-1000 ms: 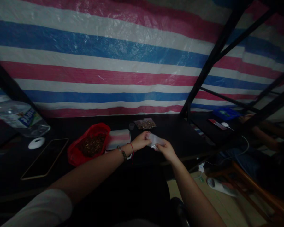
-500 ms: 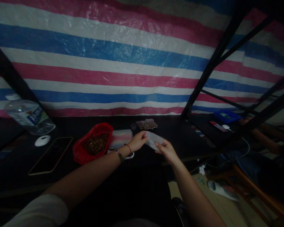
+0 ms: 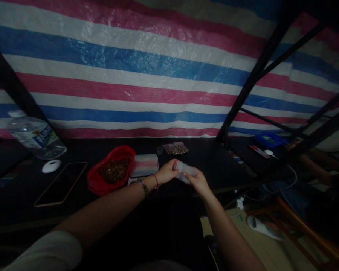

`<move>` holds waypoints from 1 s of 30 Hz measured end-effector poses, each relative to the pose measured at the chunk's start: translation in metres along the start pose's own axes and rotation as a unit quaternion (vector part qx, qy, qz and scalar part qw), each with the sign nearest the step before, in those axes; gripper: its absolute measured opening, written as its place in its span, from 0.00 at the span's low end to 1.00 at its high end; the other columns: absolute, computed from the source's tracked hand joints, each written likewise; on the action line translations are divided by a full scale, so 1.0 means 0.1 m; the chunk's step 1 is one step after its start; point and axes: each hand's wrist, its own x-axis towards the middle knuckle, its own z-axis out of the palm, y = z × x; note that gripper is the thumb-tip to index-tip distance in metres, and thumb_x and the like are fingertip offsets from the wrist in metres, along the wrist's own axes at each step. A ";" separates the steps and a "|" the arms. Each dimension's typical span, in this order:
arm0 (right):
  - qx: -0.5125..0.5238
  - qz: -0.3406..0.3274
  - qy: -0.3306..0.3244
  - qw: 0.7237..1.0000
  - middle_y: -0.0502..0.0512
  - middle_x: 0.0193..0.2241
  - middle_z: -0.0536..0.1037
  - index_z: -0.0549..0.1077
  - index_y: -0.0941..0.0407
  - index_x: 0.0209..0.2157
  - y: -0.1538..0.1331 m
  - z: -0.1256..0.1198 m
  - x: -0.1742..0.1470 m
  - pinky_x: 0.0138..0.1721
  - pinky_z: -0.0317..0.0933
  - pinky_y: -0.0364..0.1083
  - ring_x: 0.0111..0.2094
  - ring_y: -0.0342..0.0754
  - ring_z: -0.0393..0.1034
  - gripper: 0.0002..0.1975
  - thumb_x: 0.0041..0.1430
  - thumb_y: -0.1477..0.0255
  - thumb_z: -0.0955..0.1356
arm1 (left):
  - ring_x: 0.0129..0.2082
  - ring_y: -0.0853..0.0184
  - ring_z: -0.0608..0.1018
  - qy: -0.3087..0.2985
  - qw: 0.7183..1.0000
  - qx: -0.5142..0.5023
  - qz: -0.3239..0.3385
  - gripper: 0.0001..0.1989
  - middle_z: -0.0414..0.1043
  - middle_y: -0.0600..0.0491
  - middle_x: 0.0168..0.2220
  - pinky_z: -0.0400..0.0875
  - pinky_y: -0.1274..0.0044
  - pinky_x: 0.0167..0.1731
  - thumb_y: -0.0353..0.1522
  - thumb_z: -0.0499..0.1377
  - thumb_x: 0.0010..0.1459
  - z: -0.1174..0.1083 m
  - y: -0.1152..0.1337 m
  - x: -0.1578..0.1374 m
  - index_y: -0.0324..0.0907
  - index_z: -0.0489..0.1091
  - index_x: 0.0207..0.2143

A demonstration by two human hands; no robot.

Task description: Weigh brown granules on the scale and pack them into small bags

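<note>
Between my hands is a stack of small clear plastic bags (image 3: 185,169), held over the table's front part. My left hand (image 3: 169,171) pinches its left end, and my right hand (image 3: 198,180) grips the right end with the thumb on top. Left of my left hand lies a small scale (image 3: 144,165) with a shiny plate. Beside it stands a red basin (image 3: 95,180) holding a heap of small brown pieces (image 3: 115,169). Behind my hands lie filled clear packets (image 3: 175,148) of similar bits, next to a tiny clear cup (image 3: 159,150).
To the left are a phone (image 3: 61,184), a white mouse (image 3: 51,166) and a large plastic bottle (image 3: 36,135). Dark metal bars (image 3: 244,84) rise on the right before a striped sheet (image 3: 147,82). Another person's arm (image 3: 310,162) reaches toward a blue tray (image 3: 269,139) there.
My hands have come slightly lower and the plastic bags now lie flatter and more bunched between them. The things on the table have stayed in place.
</note>
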 end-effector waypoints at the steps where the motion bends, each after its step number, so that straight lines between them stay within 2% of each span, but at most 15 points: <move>1: -0.003 -0.003 0.009 1.000 0.53 0.29 0.78 0.75 0.59 0.36 0.00 -0.03 0.01 0.32 0.65 0.45 0.28 0.47 0.71 0.18 0.46 0.62 0.72 | 0.34 0.68 0.71 0.002 1.000 -0.029 -0.012 0.15 0.70 0.53 0.34 0.67 0.76 0.37 0.28 0.61 0.46 -0.01 0.02 0.00 0.37 0.67 0.39; 4: -0.006 -0.008 0.025 1.000 0.52 0.25 0.77 0.76 0.59 0.31 0.00 -0.12 0.02 0.29 0.63 0.44 0.26 0.46 0.69 0.16 0.47 0.60 0.72 | 0.29 0.70 0.71 -0.015 0.990 -0.123 -0.063 0.13 0.70 0.54 0.31 0.67 0.77 0.31 0.32 0.64 0.45 -0.06 0.09 -0.02 0.37 0.68 0.34; 7: 0.014 0.000 0.044 0.999 0.51 0.24 0.76 0.76 0.59 0.29 -0.02 -0.17 0.01 0.26 0.63 0.43 0.24 0.45 0.68 0.17 0.47 0.58 0.72 | 0.30 0.70 0.73 -0.024 0.977 -0.184 -0.102 0.18 0.71 0.52 0.33 0.69 0.76 0.31 0.35 0.67 0.43 -0.11 0.16 -0.06 0.37 0.69 0.36; 10: 0.051 0.034 0.041 0.997 0.51 0.25 0.76 0.76 0.58 0.30 -0.03 -0.16 -0.03 0.26 0.66 0.45 0.25 0.47 0.69 0.18 0.48 0.55 0.70 | 0.29 0.70 0.73 -0.025 0.973 -0.191 -0.124 0.20 0.71 0.51 0.34 0.69 0.76 0.30 0.35 0.68 0.41 -0.15 0.20 -0.08 0.37 0.70 0.37; 15: 0.107 0.060 0.049 0.991 0.52 0.25 0.77 0.76 0.58 0.30 0.00 -0.15 -0.05 0.24 0.68 0.45 0.25 0.47 0.71 0.20 0.47 0.54 0.71 | 0.30 0.70 0.74 0.029 0.973 -0.179 -0.145 0.18 0.72 0.52 0.32 0.70 0.75 0.32 0.34 0.69 0.40 -0.22 0.15 -0.04 0.37 0.72 0.35; 18: 0.149 0.063 0.101 0.982 0.56 0.30 0.79 0.76 0.59 0.34 0.03 -0.24 0.00 0.24 0.68 0.43 0.26 0.47 0.73 0.21 0.46 0.56 0.72 | 0.31 0.70 0.74 0.064 0.971 -0.179 -0.145 0.18 0.73 0.50 0.34 0.70 0.76 0.33 0.33 0.69 0.40 -0.31 0.13 -0.02 0.37 0.72 0.35; 21: 0.202 0.057 0.198 0.957 0.58 0.34 0.79 0.75 0.58 0.35 0.04 -0.39 0.05 0.23 0.67 0.42 0.29 0.48 0.75 0.20 0.44 0.58 0.73 | 0.33 0.69 0.75 0.081 0.970 -0.198 -0.119 0.19 0.73 0.49 0.36 0.70 0.75 0.35 0.34 0.69 0.41 -0.41 0.16 -0.03 0.37 0.72 0.37; 24: 0.228 0.054 0.254 0.938 0.57 0.34 0.80 0.75 0.57 0.36 0.05 -0.46 0.08 0.23 0.67 0.41 0.29 0.48 0.76 0.20 0.42 0.60 0.74 | 0.31 0.70 0.74 0.036 0.974 -0.211 -0.073 0.18 0.74 0.50 0.34 0.69 0.75 0.36 0.35 0.69 0.41 -0.42 0.24 -0.08 0.36 0.73 0.35; 27: 0.222 0.059 0.224 0.947 0.57 0.36 0.80 0.75 0.57 0.37 0.06 -0.36 0.05 0.24 0.67 0.42 0.30 0.48 0.75 0.19 0.44 0.61 0.73 | 0.32 0.69 0.74 -0.053 0.983 -0.170 -0.046 0.15 0.75 0.50 0.33 0.67 0.75 0.39 0.34 0.68 0.42 -0.31 0.29 -0.13 0.36 0.75 0.32; 28: 0.222 0.058 0.197 0.953 0.58 0.37 0.80 0.76 0.57 0.37 0.05 -0.30 0.04 0.24 0.68 0.42 0.30 0.48 0.75 0.19 0.45 0.61 0.73 | 0.35 0.67 0.74 -0.065 0.985 -0.153 -0.039 0.14 0.76 0.49 0.35 0.67 0.74 0.42 0.33 0.68 0.42 -0.26 0.29 -0.14 0.36 0.75 0.33; 30: 0.231 0.051 0.134 0.962 0.58 0.36 0.80 0.76 0.57 0.38 0.04 -0.17 -0.01 0.26 0.69 0.44 0.32 0.49 0.75 0.18 0.46 0.62 0.73 | 0.41 0.64 0.74 -0.039 0.990 -0.134 -0.026 0.13 0.74 0.47 0.43 0.64 0.72 0.47 0.33 0.68 0.43 -0.17 0.28 -0.14 0.37 0.76 0.33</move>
